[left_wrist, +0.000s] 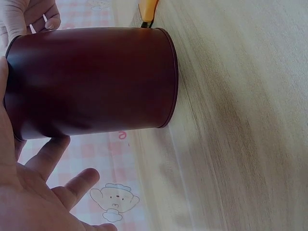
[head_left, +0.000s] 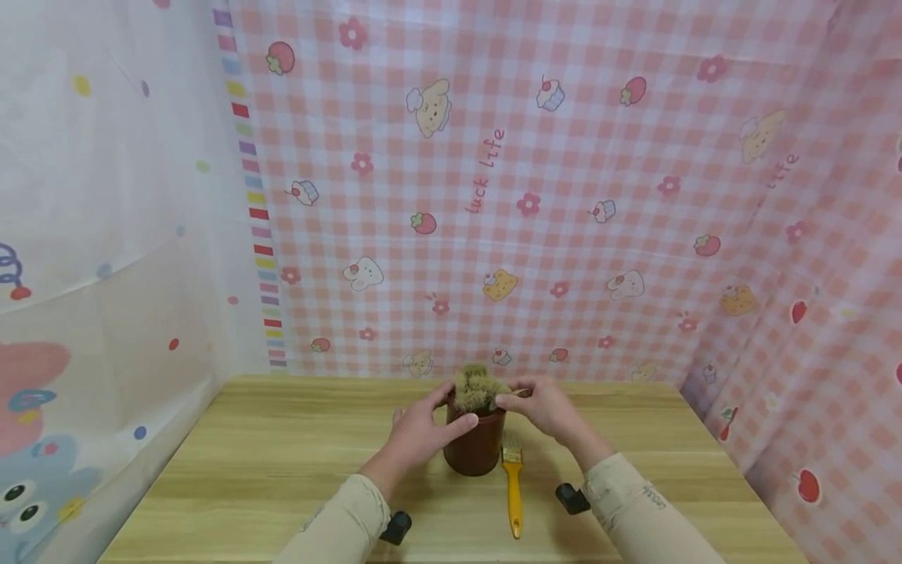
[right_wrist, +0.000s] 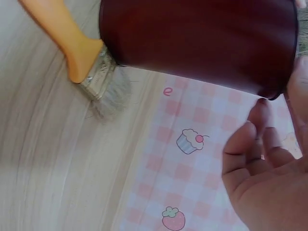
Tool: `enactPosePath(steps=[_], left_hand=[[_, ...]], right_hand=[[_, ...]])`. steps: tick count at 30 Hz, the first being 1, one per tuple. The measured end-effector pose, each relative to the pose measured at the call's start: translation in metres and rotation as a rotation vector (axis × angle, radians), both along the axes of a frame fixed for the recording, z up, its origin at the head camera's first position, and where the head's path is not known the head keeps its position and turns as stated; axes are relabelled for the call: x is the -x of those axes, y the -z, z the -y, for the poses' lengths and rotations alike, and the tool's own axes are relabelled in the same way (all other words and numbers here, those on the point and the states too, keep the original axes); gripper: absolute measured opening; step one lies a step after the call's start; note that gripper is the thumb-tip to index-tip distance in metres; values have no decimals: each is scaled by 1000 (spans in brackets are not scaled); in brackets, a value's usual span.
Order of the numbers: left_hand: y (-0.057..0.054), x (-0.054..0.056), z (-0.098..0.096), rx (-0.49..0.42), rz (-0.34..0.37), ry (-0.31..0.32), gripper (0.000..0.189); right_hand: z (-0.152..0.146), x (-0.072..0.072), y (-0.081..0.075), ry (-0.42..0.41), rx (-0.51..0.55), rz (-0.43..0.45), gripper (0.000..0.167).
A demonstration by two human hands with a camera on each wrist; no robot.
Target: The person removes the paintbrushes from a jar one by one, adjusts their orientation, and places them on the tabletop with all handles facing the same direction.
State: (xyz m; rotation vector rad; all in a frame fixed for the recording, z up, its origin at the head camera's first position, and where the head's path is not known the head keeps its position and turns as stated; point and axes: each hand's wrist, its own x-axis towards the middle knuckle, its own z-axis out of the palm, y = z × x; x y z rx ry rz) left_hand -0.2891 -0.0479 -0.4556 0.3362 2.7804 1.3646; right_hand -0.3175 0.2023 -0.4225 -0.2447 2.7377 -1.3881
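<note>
A dark reddish-brown cylindrical pot (head_left: 474, 446) stands upright on the table, with tan, bristly clumps (head_left: 476, 388) sticking out of its top. The left hand (head_left: 420, 427) grips the pot at its upper left, its thumb lying over the front rim. In the left wrist view, its fingers reach along the side of the pot (left_wrist: 96, 82). At the right of the rim, the right hand (head_left: 546, 407) pinches the edge of the bristly clumps between thumb and index finger. Its other fingers are bent by the rim in the right wrist view. What lies deeper inside the pot is hidden.
A paintbrush (head_left: 514, 493) with a yellow-orange handle lies right of the pot, bristles pointing away. Black devices (head_left: 397, 527) are at both wrists. The wooden table (head_left: 282, 454) ends at a pink checked cloth (head_left: 599, 235) behind; another patterned cloth (head_left: 106, 235) hangs left.
</note>
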Motion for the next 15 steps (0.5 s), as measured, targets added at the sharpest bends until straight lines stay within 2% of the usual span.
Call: enactPosePath(steps=[8, 15], left_hand=[[1, 0, 0, -5, -1, 6, 87], [0, 0, 0, -2, -3, 2, 88]], right_hand=[[2, 2, 5, -20, 88, -106, 14], [4, 1, -4, -37, 122, -158, 12]])
